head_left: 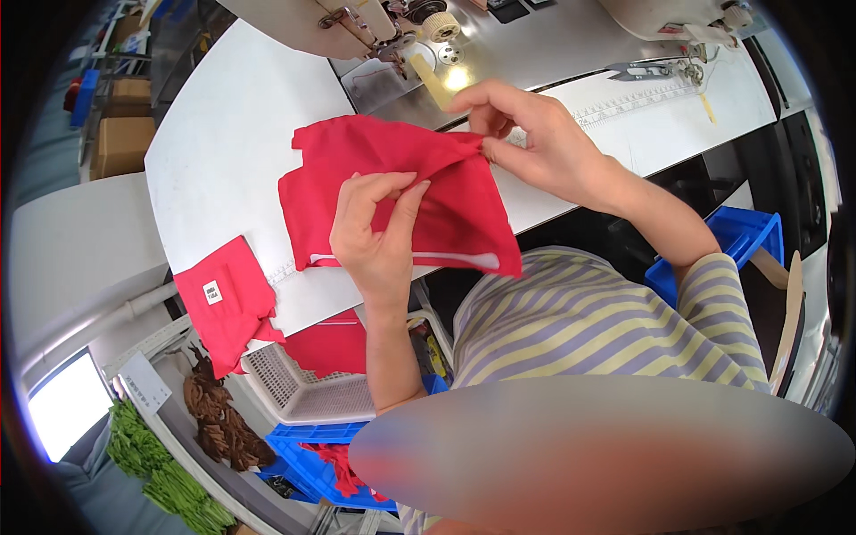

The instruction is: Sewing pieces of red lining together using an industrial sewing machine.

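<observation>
A red fabric piece (348,147) with a white strip along its near edge lies partly on the white table and is lifted toward the right. My left hand (374,223) pinches a fold in the middle of it between thumb and fingertips. At its upper right corner, my right hand (535,138) grips the cloth between thumb and fingers. A second red fabric piece (234,285) with a small white label hangs over the table's left edge. Just beyond my right hand stands a sewing machine (357,31), with a yellow strip (432,82) by its needle area.
The white table (214,134) carries a printed ruler (633,105). Scissors (640,70) lie at the far right near another machine head (669,18). Below the table are a white basket (308,401) with red cloth, a blue crate (330,434), and brown (223,410) and green bundles (165,473).
</observation>
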A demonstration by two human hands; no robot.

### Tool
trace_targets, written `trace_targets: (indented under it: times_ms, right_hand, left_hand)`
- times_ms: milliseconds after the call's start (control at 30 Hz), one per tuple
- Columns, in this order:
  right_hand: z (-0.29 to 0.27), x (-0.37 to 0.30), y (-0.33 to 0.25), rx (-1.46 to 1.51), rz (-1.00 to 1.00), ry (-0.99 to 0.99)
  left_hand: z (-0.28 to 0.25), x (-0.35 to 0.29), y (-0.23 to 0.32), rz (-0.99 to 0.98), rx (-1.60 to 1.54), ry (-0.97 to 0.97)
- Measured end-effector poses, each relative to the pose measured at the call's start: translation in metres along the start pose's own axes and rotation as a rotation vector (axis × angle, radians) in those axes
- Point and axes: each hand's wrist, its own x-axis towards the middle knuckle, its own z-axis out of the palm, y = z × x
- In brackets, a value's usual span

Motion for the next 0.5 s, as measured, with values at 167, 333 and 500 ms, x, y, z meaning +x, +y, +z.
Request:
trace_targets:
  times_ms: [167,333,500]
  right_hand:
    - [0.006,-0.009,0.001,0.144,0.022,-0.071]
    - [0.016,-0.001,0.005,-0.3,-0.473,0.124]
    - [0.015,0.004,0.014,-0.217,-0.569,0.032]
  left_hand:
    - [0.006,-0.002,0.002,-0.143,-0.164,-0.023]
    - [0.011,-0.003,-0.001,-0.072,-0.199,-0.068]
    - [0.016,-0.005,-0.003,-0.116,-0.26,-0.094]
